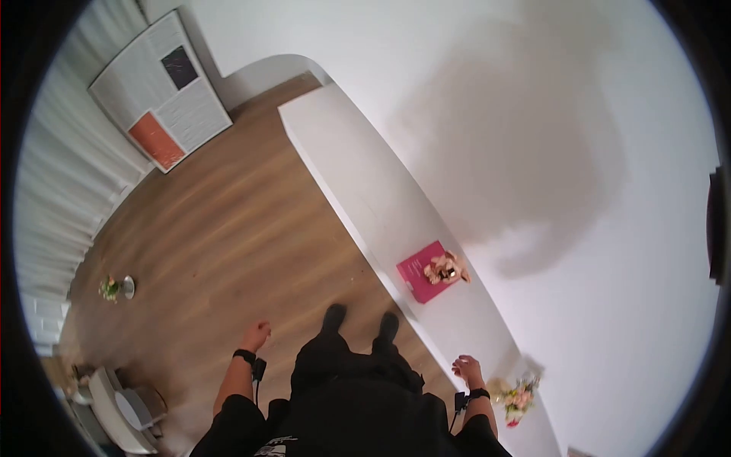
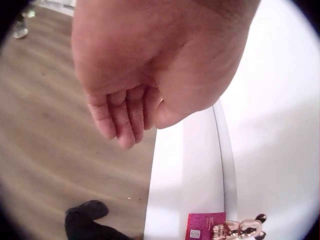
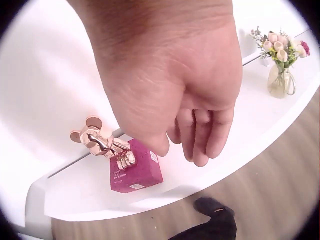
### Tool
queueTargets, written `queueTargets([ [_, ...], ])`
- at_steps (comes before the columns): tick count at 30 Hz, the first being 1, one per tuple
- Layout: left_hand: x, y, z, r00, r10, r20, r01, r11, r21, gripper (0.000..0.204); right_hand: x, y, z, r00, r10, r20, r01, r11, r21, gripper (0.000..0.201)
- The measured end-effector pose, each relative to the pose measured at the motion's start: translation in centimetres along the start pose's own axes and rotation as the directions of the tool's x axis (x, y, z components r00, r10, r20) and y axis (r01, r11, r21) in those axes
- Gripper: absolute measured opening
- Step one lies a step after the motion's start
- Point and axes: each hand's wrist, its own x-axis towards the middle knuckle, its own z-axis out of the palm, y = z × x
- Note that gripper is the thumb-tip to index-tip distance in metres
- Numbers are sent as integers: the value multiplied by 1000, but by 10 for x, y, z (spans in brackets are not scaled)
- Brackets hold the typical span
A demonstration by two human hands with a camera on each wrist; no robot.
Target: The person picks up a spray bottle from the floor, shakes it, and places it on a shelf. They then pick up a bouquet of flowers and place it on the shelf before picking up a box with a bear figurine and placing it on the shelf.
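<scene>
My left hand [image 1: 256, 335] hangs over the wooden floor with loosely bent fingers and nothing in it. In the left wrist view its palm and fingers [image 2: 125, 117] show bare. Near the edge of the white ledge, my right hand [image 1: 468, 369] also hangs relaxed, its palm [image 3: 180, 85] facing the wrist camera and holding nothing. Ahead of the right hand, a magenta box [image 1: 422, 268] lies on the ledge. A shiny rose-gold bear figurine [image 3: 97, 141] sits on that box. Beside the right hand stands a glass vase [image 3: 281, 82] of pink and white flowers [image 1: 521, 397].
The long white ledge [image 1: 343, 160] runs along the white wall on my right. A framed picture [image 1: 164, 91] leans by the curtain [image 1: 61, 175] at far left. Plants [image 1: 110, 288] stand on the floor at left, with a chair [image 1: 137, 407] behind.
</scene>
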Motion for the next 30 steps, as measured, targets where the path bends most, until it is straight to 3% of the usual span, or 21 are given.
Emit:
queueTargets([
  [2,26,35,-14,998,59,11,-57,992,-112,29,-30,5,24,999,43,-17,-43,999,19,34],
  [5,53,61,-23,993,52,103,-34,985,-169,24,-75,29,55,998,50,-30,-50,999,-2,37],
  [8,87,45,-20,955,86,284,-104,993,47,21,-116,66,77,995,95,-21,-92,992,91,38],
  [11,80,32,-5,965,3,262,13,998,-61,18,-158,95,94,980,186,-65,-175,972,155,43],
  [14,75,22,2,917,-46,395,39,999,26,17,-188,137,106,963,238,-131,-203,950,236,44],
  [17,67,20,4,900,-130,416,110,991,73,13,-221,172,119,945,278,-174,-212,923,322,44],
  [24,56,45,1,875,0,485,-80,986,146,13,-275,228,154,918,346,-194,-245,879,410,46],
  [30,8,56,-14,892,161,421,-231,966,120,14,-267,294,194,949,311,-57,-255,860,443,44],
])
